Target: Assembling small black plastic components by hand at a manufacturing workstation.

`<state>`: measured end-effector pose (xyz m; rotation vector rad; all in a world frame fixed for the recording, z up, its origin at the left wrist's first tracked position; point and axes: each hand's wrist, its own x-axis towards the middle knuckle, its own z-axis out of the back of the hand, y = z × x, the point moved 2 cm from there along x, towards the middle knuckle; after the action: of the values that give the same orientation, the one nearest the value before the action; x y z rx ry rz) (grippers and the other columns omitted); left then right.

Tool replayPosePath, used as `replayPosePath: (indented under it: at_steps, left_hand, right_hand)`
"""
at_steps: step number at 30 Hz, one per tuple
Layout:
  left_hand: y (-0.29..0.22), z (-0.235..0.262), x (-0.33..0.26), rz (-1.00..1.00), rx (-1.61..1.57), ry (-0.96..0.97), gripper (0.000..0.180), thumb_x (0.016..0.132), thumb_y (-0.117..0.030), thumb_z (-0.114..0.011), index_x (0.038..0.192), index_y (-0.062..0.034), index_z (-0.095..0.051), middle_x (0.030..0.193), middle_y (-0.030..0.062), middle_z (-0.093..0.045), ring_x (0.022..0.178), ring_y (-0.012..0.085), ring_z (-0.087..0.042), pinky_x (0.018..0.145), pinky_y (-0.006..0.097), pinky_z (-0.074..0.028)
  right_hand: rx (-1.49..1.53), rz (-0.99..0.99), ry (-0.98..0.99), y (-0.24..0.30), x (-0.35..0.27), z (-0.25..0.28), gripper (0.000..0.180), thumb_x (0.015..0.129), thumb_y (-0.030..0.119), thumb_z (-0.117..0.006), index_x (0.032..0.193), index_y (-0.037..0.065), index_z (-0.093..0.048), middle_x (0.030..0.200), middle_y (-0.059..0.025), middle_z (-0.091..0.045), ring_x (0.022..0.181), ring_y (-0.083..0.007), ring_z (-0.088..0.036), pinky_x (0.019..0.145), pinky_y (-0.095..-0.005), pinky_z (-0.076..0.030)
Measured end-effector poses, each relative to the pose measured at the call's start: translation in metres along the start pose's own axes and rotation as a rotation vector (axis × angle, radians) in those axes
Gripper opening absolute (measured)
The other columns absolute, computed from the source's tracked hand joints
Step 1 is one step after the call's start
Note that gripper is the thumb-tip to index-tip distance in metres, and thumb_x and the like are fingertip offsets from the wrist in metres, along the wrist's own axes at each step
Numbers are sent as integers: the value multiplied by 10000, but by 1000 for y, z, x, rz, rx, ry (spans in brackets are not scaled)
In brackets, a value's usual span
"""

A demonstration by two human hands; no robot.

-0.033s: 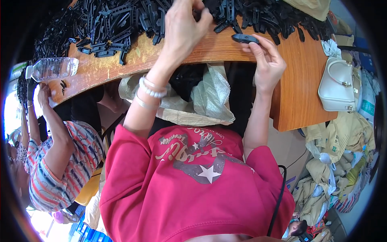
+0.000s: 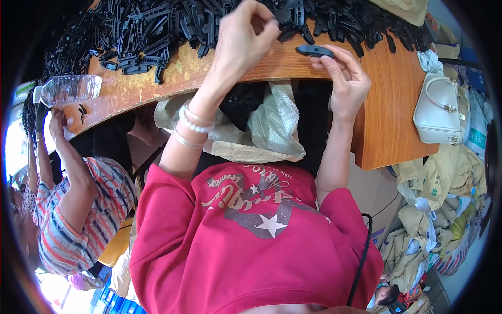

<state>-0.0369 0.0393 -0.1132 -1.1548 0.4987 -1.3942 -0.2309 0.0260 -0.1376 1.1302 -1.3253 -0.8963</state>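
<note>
Pinching a black plastic part (image 2: 307,51) between thumb and fingers, the right hand (image 2: 348,78) has its grip clamped on that piece, over the tabletop (image 2: 389,115) and near a heap of black parts (image 2: 151,34). Beside the heap, the left hand (image 2: 241,42) bends its fingers toward its thumb; whether they hold anything, I cannot tell. A clear bottle (image 2: 70,89) lies farther left on the tabletop.
</note>
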Motion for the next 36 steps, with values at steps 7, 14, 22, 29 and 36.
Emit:
replayPosePath:
  at_steps: [7, 14, 22, 29, 36]
  left_hand:
    - [-8, -1, -28, 171, -251, 380, 333, 883, -104, -641, 1184, 29, -588, 937, 56, -624, 751, 56, -568, 637, 191, -455]
    - [-5, -9, -49, 54, -82, 236, 394, 819, -131, -718, 1159, 23, -593, 824, 50, -659, 634, 54, -580, 551, 190, -465]
    - [-9, -1, -51, 181, -267, 131, 355, 814, -144, -706, 1103, 34, -600, 785, 151, -657, 557, 134, -607, 517, 248, -476]
    - [-1, 13, -49, -221, 2, 122, 366, 802, -36, -679, 1152, 34, -596, 896, 165, -672, 607, 155, -656, 525, 242, -523]
    - [3, 30, -64, 127, -82, 297, 331, 770, -253, -752, 985, -20, -656, 712, 146, -616, 571, 215, -593, 538, 310, -463]
  right_hand:
    - [112, -1, 177, -7, -9, -10, 156, 856, -42, -607, 1004, -81, -632, 975, -147, -648, 809, -186, -668, 742, -272, -560]
    - [154, 0, 19, 4, -14, -28, 181, 782, -74, -675, 960, -71, -643, 1104, -95, -543, 870, -131, -625, 758, -235, -533]
    - [30, 201, 123, 5, -8, -31, 222, 772, -59, -691, 987, -71, -638, 1180, -113, -519, 920, -144, -614, 775, -246, -527]
    - [-15, -63, 304, 7, -2, -34, 309, 763, -18, -708, 1060, -42, -624, 984, -100, -665, 862, -125, -635, 784, -237, -507]
    - [-55, -92, 593, 0, -3, -34, 229, 771, 23, -729, 983, -20, -654, 852, -56, -662, 743, -92, -622, 644, -196, -478]
